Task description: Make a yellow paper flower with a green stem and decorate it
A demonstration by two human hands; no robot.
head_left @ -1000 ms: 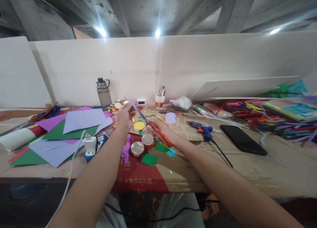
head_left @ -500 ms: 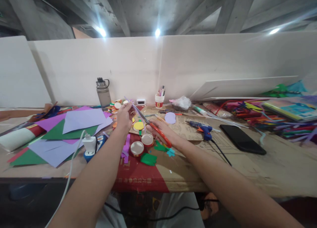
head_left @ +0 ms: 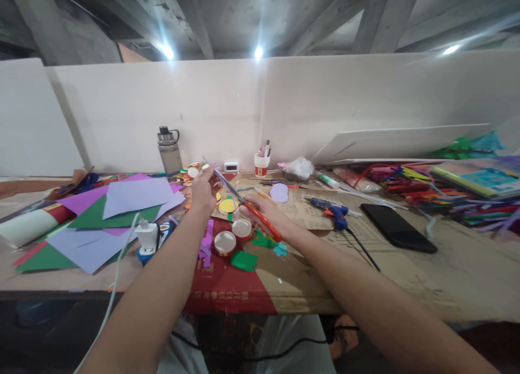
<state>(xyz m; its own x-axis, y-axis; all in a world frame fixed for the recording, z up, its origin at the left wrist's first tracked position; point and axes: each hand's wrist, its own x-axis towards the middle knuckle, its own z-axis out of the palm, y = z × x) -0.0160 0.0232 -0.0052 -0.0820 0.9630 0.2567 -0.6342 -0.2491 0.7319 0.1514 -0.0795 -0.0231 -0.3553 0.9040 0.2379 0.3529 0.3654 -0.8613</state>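
Note:
My right hand [head_left: 262,214] is closed round the red handles of a pair of scissors [head_left: 263,221], whose blades point up and left toward my left hand [head_left: 204,192]. The fingers of my left hand pinch a thin purple paper strip [head_left: 206,161] beside the blade tips. Below the hands lie two round lids or cups with red sides [head_left: 225,243], a yellow paper disc [head_left: 228,206], green paper pieces [head_left: 244,260], a light blue paper flower [head_left: 280,249] and purple strips [head_left: 208,244]. A lilac paper shape [head_left: 279,193] rests beyond my right hand.
Coloured sheets [head_left: 138,197] and a white plug [head_left: 147,236] lie left. A bottle [head_left: 169,154] and pen cup [head_left: 262,165] stand at the back. A blue glue gun [head_left: 337,215], black phone [head_left: 397,227] and pipe cleaners [head_left: 418,195] are right.
The scissors and both hands have shifted very slightly. The purple strip is still between my left fingers, and little else differs.

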